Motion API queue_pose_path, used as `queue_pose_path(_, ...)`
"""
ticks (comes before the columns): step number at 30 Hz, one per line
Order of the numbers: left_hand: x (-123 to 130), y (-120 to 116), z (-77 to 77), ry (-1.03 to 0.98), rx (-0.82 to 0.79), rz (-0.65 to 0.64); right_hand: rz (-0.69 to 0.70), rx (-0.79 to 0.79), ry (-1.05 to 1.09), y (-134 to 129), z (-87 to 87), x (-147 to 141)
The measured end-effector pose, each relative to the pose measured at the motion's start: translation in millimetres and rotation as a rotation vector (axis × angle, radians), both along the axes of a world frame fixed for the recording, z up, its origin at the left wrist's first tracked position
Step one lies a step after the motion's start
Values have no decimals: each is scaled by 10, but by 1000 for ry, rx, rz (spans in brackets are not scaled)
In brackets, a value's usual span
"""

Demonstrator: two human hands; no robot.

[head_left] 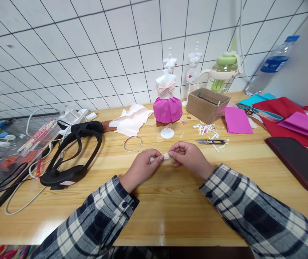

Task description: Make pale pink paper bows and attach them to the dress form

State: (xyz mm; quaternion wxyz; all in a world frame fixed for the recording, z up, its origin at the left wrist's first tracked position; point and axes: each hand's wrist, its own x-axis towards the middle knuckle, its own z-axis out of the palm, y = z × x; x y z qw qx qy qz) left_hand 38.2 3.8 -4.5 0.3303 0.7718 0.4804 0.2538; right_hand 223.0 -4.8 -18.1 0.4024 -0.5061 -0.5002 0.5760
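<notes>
Paper [166,156], pale and folded small, is pinched just over the wooden surface [164,205], in front of a dressed miniature mannequin [159,85]. The left hand [144,163] grips it between thumb and fingers, and the right hand [190,157] closes its thumb and forefinger on the other end. From where I stand the piece is too small to tell a pleat from a plain crease, and I can't see how much is tucked behind the left fingers.

As for progress, the mannequin already wears a magenta skirt [168,109] and, across its chest, a pale pleated bow [167,88]. Of the two white mannequins behind, the right one [194,63] shows only small red marks; the other is partly hidden. White offcuts [207,128] lie scattered near the thread snips [211,141], and a larger crumpled pale sheet [132,118] spreads left of the skirt, so there seems to be material to spare. A thin hoop [141,142] rests nearby, untouched. I'd judge the top and skirt largely settled, while the held piece looks unfinished and is not on the mannequin.
</notes>
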Motion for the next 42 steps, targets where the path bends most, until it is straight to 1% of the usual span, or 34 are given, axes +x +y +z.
queue_pose_path(1,-3,2,2,-2,-5,6,-12,41,-44,17,17,26)
queue_pose_path(3,-6,3,9,-16,-14,28,-33,210,-234,65,64,130)
queue_pose_path(4,-6,2,14,-26,-20,43,-62,324,-385,97,91,213)
queue_pose_path(5,-5,1,19,-35,-32,56,-85,436,-588,131,114,317)
queue_pose_path(6,-4,1,23,-44,-51,66,-113,522,-817,166,130,435)
queue_pose_path(7,-4,2,24,-52,-75,75,-156,564,-1026,199,134,562)
queue_pose_path(8,-5,4,21,-61,-102,81,-161,564,-1196,228,126,689)
queue_pose_path(10,-10,14,6,-87,-148,84,-144,495,-1423,268,73,915)
queue_pose_path(11,-14,20,-5,-107,-160,85,-119,451,-1481,280,36,1001)
queue_pose_path(13,-21,33,-29,-154,-178,90,-94,397,-1532,292,-32,1105)
queue_pose_path(16,-25,44,-50,-220,-203,133,-103,408,-1535,296,-53,1090)
queue_pose_path(19,-20,48,-54,-281,-232,184,-162,535,-1474,270,33,899)
queue_pose_path(21,-16,48,-62,-336,-260,209,-194,612,-1360,215,106,704)
queue_pose_path(22,-14,48,-69,-372,-275,218,-199,604,-1269,175,133,597)
queue_pose_path(23,-12,48,-78,-413,-290,222,-214,564,-1183,130,148,491)
queue_pose_path(25,-8,45,-95,-489,-320,224,-154,499,-979,37,141,299)
queue_pose_path(27,-3,39,-105,-535,-333,222,-40,461,-788,-41,97,156)
queue_pose_path(29,2,30,-107,-558,-326,222,130,386,-680,-95,49,67)
queue_pose_path(31,7,22,-103,-576,-317,220,225,316,-596,-135,22,18)
queue_pose_path(33,12,15,-101,-590,-321,213,230,276,-515,-169,19,-10)
queue_pose_path(36,20,7,-106,-597,-323,193,215,270,-446,-213,29,-42)
queue_pose_path(42,42,-8,-101,-559,-322,165,275,263,-456,-245,21,-60)
